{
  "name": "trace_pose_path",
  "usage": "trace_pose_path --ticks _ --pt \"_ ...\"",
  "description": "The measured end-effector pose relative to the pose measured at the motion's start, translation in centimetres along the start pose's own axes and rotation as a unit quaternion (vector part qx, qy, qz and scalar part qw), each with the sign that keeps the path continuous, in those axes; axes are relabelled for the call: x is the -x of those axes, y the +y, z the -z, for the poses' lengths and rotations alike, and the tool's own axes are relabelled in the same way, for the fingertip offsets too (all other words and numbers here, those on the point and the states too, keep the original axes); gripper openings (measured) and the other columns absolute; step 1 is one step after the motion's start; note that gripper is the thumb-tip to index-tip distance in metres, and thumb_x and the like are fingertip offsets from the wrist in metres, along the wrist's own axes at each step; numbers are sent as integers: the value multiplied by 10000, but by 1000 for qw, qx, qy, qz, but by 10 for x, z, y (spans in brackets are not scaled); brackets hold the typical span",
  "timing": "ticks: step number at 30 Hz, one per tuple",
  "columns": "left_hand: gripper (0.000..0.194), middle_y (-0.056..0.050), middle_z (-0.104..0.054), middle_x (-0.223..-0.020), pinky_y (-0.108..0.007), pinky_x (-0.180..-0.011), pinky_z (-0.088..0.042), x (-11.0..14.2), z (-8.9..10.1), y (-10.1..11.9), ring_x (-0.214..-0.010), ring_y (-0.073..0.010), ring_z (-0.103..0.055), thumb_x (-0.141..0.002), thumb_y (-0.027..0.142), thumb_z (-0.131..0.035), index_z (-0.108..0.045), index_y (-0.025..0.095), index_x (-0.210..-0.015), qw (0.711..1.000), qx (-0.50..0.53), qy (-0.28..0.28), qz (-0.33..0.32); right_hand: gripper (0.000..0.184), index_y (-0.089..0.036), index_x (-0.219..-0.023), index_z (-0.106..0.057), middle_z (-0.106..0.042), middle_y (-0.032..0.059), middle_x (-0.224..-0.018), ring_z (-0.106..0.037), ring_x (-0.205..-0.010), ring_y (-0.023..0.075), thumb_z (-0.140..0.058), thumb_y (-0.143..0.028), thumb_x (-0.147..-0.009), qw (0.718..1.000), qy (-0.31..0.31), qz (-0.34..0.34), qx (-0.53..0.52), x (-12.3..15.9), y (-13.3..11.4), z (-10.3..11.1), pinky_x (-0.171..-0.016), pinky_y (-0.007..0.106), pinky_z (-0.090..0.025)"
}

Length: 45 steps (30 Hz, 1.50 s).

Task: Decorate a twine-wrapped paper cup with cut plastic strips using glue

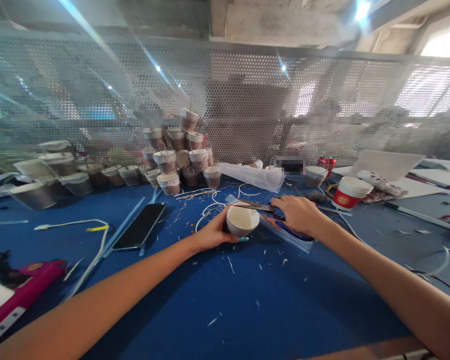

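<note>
My left hand (213,232) is wrapped round a small white-lined cup (243,222), its open mouth tilted towards me above the blue table (247,300). In my right hand (296,212) is a pair of scissors (258,206) with dark blue handles. The blades reach left across the cup's far rim; whether they are parted or cutting into the rim I cannot tell. Under the right hand and the scissors lies a clear plastic strip (300,242). White scraps are scattered around the cup.
Several similar cups (168,184) are stacked at the back. A phone (140,225) lies left, near a white cable (97,255) and a magenta power strip (26,300). A red-and-white paper cup (350,194) stands right. A perforated metal screen (243,100) closes off the back.
</note>
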State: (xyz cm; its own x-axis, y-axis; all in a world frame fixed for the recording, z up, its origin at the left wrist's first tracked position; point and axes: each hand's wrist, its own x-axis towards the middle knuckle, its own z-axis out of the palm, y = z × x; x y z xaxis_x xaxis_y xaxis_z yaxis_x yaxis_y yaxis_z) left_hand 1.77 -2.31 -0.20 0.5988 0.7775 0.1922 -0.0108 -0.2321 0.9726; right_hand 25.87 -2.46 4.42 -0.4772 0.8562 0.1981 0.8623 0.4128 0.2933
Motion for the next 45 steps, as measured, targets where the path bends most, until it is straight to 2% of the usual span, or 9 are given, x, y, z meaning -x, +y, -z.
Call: trace_pose_path --ticks 6,13,22,30,35,41,45 --pt "833 -79 -461 -1278 -449 -1004 -282 0 1 -3 -1203 -279 -384 -519 142 -730 -350 231 -1255 1000 5 12 10 519 -185 -1002 -562 -644 99 -841 -592 -733 227 -272 -574 -818 1000 -16 -5 -5 -2 0 1 -565 278 -333" --pt "820 -71 -511 -1215 -447 -958 -346 0 3 -5 -1148 -268 -440 -507 124 -731 -366 221 -1235 999 5 18 35 467 -205 -892 -589 -650 72 -787 -589 -666 196 -283 -551 -825 1000 0 -13 1 -4 2 -1 -531 255 -295" --pt "848 -72 -450 -1281 -469 -985 -307 0 2 -5 -1196 -279 -394 -501 70 -714 -350 251 -1245 999 24 21 37 456 -175 -920 -546 -648 84 -830 -595 -733 213 -292 -543 -829 998 20 -55 -39 -4 6 -8 -553 263 -317" --pt "798 -68 -490 -1239 -477 -995 -284 0 -1 3 -1178 -281 -412 -494 82 -723 -397 232 -1207 999 35 14 39 472 -177 -946 -547 -626 89 -847 -574 -782 222 -309 -562 -816 1000 4 -3 -29 -2 5 -3 -587 276 -331" --pt "778 -71 -478 -1232 -457 -990 -300 1 -2 4 -1174 -267 -414 -511 114 -731 -378 225 -1196 999 -5 37 17 492 -171 -948 -552 -630 88 -836 -582 -762 224 -291 -568 -821 1000 4 -7 -18 -2 2 -2 -580 275 -330" --pt "693 -81 -484 -1165 -439 -979 -313 2 -3 7 -1140 -252 -431 -555 183 -729 -359 202 -1141 997 -66 36 -27 539 -166 -1006 -552 -637 102 -864 -588 -777 230 -275 -590 -823 1000 6 1 -8 -2 2 -2 -599 288 -345" --pt "665 -78 -472 -1156 -427 -955 -343 2 -3 7 -1125 -243 -437 -586 202 -717 -339 208 -1133 996 -71 19 -40 560 -173 -1021 -547 -636 102 -868 -586 -773 228 -263 -608 -815 1000 3 3 -7 -1 1 -2 -608 290 -348"
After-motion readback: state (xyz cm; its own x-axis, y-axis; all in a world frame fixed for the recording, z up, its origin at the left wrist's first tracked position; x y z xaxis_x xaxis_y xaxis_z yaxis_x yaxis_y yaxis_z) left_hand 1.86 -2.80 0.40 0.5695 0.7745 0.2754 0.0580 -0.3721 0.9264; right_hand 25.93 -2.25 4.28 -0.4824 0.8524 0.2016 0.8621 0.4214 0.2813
